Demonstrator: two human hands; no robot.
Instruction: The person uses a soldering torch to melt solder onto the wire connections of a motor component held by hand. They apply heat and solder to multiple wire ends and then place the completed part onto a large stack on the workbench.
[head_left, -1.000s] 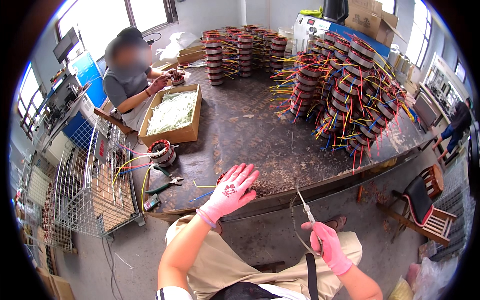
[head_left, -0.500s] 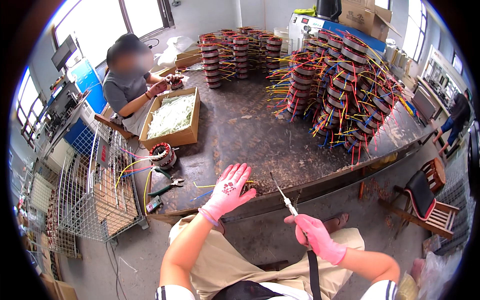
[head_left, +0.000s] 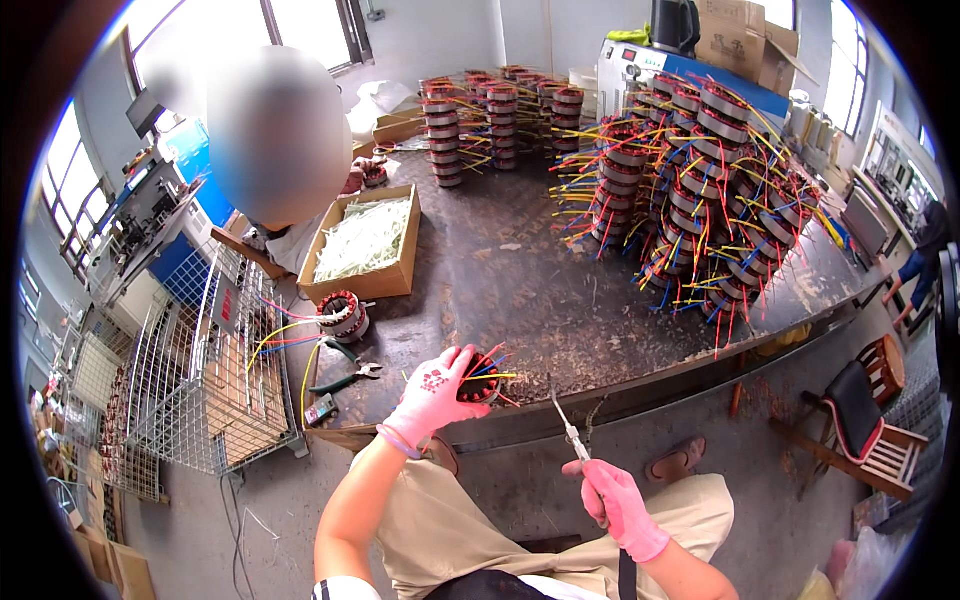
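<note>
My left hand (head_left: 425, 402), in a pink glove, curls round the side of a wire-wound motor stator (head_left: 484, 384) at the table's near edge. Short red, blue and yellow wire ends stick out of the stator toward the right. Off to the right, past the table edge and over my lap, my right hand (head_left: 622, 510), also pink-gloved, is closed round a slender tool (head_left: 572, 436) with a pale handle and a thin metal tip. That tip points up and left, apart from the stator; its exact kind is unclear.
Another stator (head_left: 342, 316) with long wires stands at left beside green-handled pliers (head_left: 345, 380). Behind it is a cardboard box (head_left: 400, 272) of pale tubes. Stacked stators (head_left: 690, 200) fill the right of the table (head_left: 500, 300). A co-worker (head_left: 280, 150) sits at far left.
My left hand, spread flat before, now grips the stator, which shows plainly. My right hand has moved slightly down with the tool. The co-worker's head appears larger and closer.
</note>
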